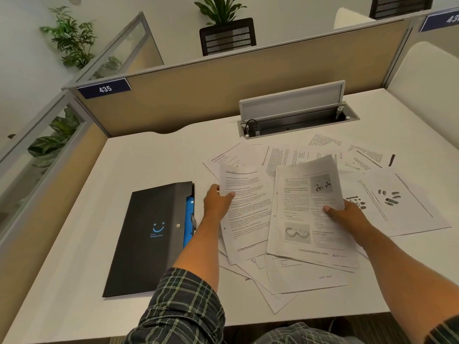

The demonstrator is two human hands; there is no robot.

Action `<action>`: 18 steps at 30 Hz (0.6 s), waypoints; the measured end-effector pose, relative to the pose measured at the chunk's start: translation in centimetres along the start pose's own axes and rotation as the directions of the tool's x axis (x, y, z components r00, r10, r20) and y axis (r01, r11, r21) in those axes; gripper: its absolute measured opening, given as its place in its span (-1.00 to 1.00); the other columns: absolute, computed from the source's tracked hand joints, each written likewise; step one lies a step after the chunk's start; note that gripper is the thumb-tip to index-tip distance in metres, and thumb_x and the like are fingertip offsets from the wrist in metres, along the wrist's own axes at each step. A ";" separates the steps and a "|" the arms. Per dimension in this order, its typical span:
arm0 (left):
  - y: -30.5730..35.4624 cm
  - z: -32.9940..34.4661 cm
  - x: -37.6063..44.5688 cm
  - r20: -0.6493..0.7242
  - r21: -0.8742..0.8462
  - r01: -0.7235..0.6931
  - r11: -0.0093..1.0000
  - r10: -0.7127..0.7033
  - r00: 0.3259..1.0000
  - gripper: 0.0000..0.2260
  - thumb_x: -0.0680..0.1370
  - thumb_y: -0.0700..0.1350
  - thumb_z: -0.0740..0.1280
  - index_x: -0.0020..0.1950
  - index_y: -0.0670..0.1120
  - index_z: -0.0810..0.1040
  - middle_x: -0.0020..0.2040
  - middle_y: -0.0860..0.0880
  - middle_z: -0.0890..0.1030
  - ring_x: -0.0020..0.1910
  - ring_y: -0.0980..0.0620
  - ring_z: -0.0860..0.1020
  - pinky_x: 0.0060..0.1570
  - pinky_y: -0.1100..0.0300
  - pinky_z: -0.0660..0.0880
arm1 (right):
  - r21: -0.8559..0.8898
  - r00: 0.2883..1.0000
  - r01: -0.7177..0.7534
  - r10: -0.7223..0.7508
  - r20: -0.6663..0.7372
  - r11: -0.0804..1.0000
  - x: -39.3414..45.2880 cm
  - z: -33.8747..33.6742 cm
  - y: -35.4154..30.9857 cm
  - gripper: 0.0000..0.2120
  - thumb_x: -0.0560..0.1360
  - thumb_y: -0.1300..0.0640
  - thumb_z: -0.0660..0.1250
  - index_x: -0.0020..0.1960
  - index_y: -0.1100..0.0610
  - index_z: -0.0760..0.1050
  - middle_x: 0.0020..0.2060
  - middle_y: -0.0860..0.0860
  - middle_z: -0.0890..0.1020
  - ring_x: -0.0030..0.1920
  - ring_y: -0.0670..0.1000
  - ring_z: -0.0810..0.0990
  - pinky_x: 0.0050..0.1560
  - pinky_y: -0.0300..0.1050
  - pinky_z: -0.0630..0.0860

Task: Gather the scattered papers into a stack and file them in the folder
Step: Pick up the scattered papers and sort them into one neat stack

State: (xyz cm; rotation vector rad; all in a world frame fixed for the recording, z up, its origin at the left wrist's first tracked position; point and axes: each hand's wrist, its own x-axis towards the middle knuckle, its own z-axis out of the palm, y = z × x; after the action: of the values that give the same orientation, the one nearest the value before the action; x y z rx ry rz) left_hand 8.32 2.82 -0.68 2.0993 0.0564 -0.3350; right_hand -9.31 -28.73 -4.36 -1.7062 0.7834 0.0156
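The left hand (218, 201) pinches one printed sheet (246, 214); the right hand (344, 214) grips an illustrated sheet (310, 209). The black folder (149, 234) lies just left of the left hand.

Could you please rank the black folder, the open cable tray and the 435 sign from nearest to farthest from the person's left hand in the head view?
From the left hand:
1. Black folder, just left of it on the desk.
2. Open cable tray, farther back, to the right.
3. 435 sign, on the partition, back left.
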 end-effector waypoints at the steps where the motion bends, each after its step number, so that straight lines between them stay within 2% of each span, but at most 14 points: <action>1: -0.1 0.2 -0.1 0.086 0.002 -0.005 1.000 0.005 0.996 -0.61 0.54 -0.07 0.46 0.33 -0.12 0.51 0.27 -0.08 0.60 0.14 -0.03 0.58 0.09 0.11 0.57 | 0.003 1.000 0.004 -0.004 -0.001 1.000 0.0 0.0 0.0 -0.74 0.58 0.10 0.44 0.25 0.12 0.60 -0.04 0.04 0.75 -0.08 0.15 0.74 0.03 0.12 0.65; 2: -0.1 0.4 -0.2 0.157 0.006 -0.014 1.000 0.013 0.987 -0.60 0.54 -0.11 0.46 0.37 -0.12 0.51 0.29 -0.08 0.60 0.21 -0.06 0.56 0.22 0.07 0.53 | 0.006 1.000 0.007 -0.007 -0.001 1.000 -0.1 0.0 0.0 -0.74 0.58 0.10 0.44 0.25 0.12 0.60 -0.05 0.03 0.75 -0.09 0.14 0.74 0.01 0.10 0.65; 4: 0.2 0.7 -0.3 0.214 -0.024 -0.022 0.999 0.027 0.977 -0.69 0.57 -0.20 0.41 0.32 -0.10 0.58 0.26 -0.10 0.63 0.21 -0.08 0.58 0.26 0.06 0.51 | 0.007 1.000 0.006 -0.006 0.003 1.000 -0.1 0.1 0.1 -0.73 0.59 0.10 0.43 0.27 0.11 0.59 -0.02 0.05 0.74 -0.06 0.16 0.74 0.05 0.14 0.65; 7: 1.8 0.6 0.2 0.205 -0.116 0.001 0.993 0.023 0.978 -0.78 0.57 -0.22 0.37 0.18 -0.03 0.63 0.14 -0.06 0.66 0.09 -0.04 0.62 0.06 0.14 0.58 | 0.014 1.000 0.002 -0.002 0.007 1.000 -0.1 0.1 0.2 -0.71 0.59 0.10 0.43 0.30 0.11 0.58 0.04 0.08 0.73 -0.02 0.18 0.72 0.11 0.18 0.63; 9: 3.2 0.2 0.7 0.211 -0.227 0.038 0.973 0.011 0.977 -0.77 0.55 -0.20 0.42 0.21 -0.09 0.63 0.11 -0.07 0.68 0.00 0.01 0.63 -0.07 0.20 0.58 | 0.027 1.000 0.010 -0.010 0.003 1.000 -0.2 0.1 0.3 -0.69 0.59 0.11 0.43 0.31 0.13 0.57 0.05 0.09 0.73 -0.01 0.16 0.72 0.09 0.13 0.62; 11: 4.5 -0.6 1.2 0.194 -0.336 0.067 0.939 -0.001 0.981 -0.66 0.54 -0.17 0.45 0.31 -0.16 0.59 0.11 -0.07 0.67 0.03 -0.01 0.63 0.04 0.15 0.57 | 0.037 1.000 0.014 -0.014 0.000 0.999 -0.3 0.1 0.3 -0.69 0.59 0.11 0.42 0.32 0.13 0.57 0.08 0.11 0.72 -0.01 0.14 0.71 0.10 0.12 0.61; 13: 5.7 -1.5 1.5 0.204 -0.434 0.084 0.897 0.007 0.979 -0.60 0.54 -0.16 0.46 0.36 -0.18 0.55 0.18 -0.10 0.66 0.18 -0.10 0.60 0.27 0.02 0.50 | 0.034 1.000 0.016 -0.016 0.005 0.999 -0.4 0.1 0.4 -0.68 0.60 0.11 0.41 0.33 0.13 0.56 0.10 0.12 0.72 0.01 0.16 0.70 0.15 0.16 0.60; 15: 6.6 -2.7 1.7 0.265 -0.537 0.077 0.840 0.081 0.961 -0.63 0.55 -0.19 0.44 0.35 -0.19 0.56 0.24 -0.14 0.64 0.28 -0.17 0.57 0.31 -0.05 0.48 | 0.023 1.000 0.010 -0.010 0.010 1.000 -0.5 0.1 0.4 -0.68 0.60 0.11 0.41 0.34 0.13 0.56 0.10 0.12 0.71 0.04 0.20 0.70 0.20 0.23 0.60; 18: 7.8 -4.6 1.3 0.381 -0.695 0.090 0.713 0.260 0.887 -0.68 0.57 -0.23 0.39 0.33 -0.18 0.58 0.28 -0.20 0.62 0.27 -0.22 0.58 0.14 -0.04 0.59 | 0.010 1.000 0.000 0.000 0.004 1.000 -0.6 0.2 0.3 -0.68 0.61 0.12 0.39 0.35 0.13 0.55 0.09 0.11 0.71 0.02 0.19 0.70 0.16 0.18 0.60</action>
State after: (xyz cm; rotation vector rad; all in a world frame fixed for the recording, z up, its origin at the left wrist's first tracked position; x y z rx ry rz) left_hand 11.88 2.47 7.75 1.2126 -0.1769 -0.6335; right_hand -9.83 -28.29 -4.43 -1.6957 0.7798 0.0151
